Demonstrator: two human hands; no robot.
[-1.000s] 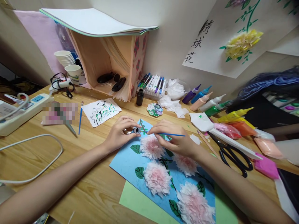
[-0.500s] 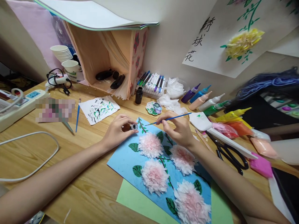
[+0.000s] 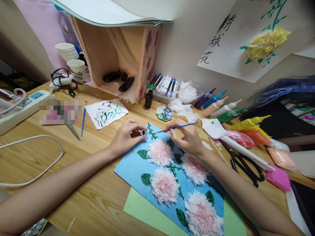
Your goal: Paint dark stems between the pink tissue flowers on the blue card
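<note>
My left hand (image 3: 126,136) is closed around a small bottle (image 3: 142,132) lying on its side at the top left corner of a blue card (image 3: 134,168). My right hand (image 3: 188,137) pinches a thin blue paintbrush (image 3: 183,127), its tip pointing left toward the bottle's mouth. The blue card carries several pink tissue flowers (image 3: 160,152) with green painted leaves and dark stems. Under it lies a light green sheet (image 3: 145,214).
Black scissors (image 3: 246,167) lie to the right, beside paint tubes (image 3: 221,109) and coloured pouches. A flower-shaped palette (image 3: 164,113), a black ink bottle (image 3: 148,99) and a marker set (image 3: 163,88) stand behind. A smeared test paper (image 3: 107,113), a second brush (image 3: 84,118), a power strip (image 3: 22,108) and white cable lie left.
My right hand lifted the brush from the card and brought its tip toward the bottle in my left hand. The view shifted slightly.
</note>
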